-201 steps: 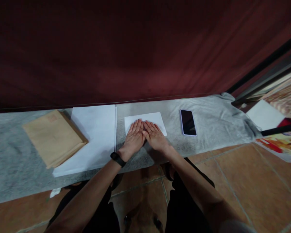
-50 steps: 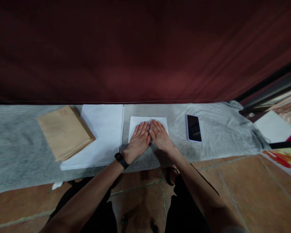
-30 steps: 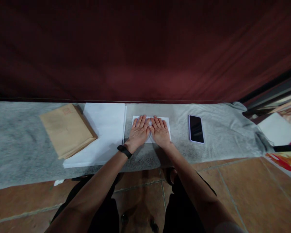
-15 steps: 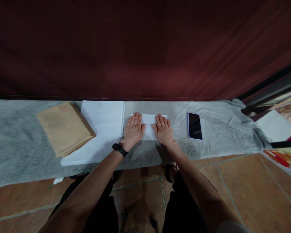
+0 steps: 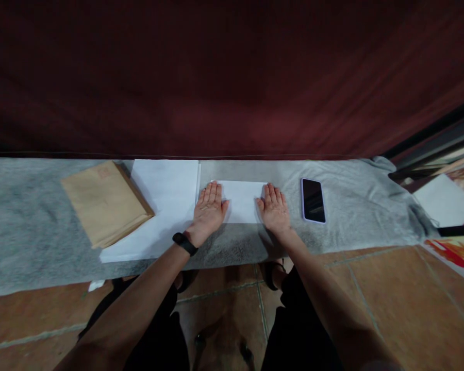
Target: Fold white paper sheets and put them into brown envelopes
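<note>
A folded sheet of white paper lies flat on the grey cloth in front of me. My left hand rests palm down over its left end, fingers stretched forward and thumb out to the side. At the right end, my right hand lies flat in the same way, partly on the paper and partly on the cloth. Neither hand grips anything. The paper's two ends are hidden under the hands, and its middle shows between the thumbs.
Left of my hands is a stack of white paper, with brown envelopes lying partly on it. A phone with a purple case is to the right. Grey cloth covers the narrow surface, and a dark red curtain hangs behind.
My hands have slid apart along the paper, the left one slightly leftward and the right one further right. More of the paper's middle now shows.
</note>
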Demonstrator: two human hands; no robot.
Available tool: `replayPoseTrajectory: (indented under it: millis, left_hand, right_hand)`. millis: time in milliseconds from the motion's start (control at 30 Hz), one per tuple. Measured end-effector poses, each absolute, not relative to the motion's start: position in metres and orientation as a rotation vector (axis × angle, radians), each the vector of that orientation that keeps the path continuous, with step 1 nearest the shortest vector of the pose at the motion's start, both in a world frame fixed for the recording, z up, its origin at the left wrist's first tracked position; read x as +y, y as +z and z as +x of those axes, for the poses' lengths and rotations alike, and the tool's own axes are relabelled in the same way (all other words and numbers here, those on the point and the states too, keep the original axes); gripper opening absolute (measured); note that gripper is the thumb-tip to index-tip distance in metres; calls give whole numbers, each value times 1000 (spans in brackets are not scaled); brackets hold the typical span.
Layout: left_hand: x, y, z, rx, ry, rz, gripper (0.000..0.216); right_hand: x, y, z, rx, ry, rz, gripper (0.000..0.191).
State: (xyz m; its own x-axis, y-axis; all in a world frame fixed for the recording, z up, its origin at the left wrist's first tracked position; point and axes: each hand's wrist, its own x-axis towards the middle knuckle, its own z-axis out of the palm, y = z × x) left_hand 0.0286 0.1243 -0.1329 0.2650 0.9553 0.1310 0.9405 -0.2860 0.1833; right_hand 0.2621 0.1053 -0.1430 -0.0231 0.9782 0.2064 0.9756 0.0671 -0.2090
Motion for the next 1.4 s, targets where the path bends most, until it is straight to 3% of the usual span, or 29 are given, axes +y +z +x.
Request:
replayPoseTrajectory:
  millis: [267,667,1133,1400]
  left_hand:
    - [115,-127,29,1873,360,2452,66]
    - [111,-114,40,1783,234,2543,58]
    - [112,-118,41,1747,274,2533,58]
    - [107,-110,44,1666,314,2629,53]
  right_hand:
    - [102,-117,278,-1974,9,-2098,50]
    - [110,-99,284,-1776,486,-2241,35]
    - [114,-94,297,-1656,912,-2021,26]
    - [113,-83,295,-1210,1450,-1805,25]
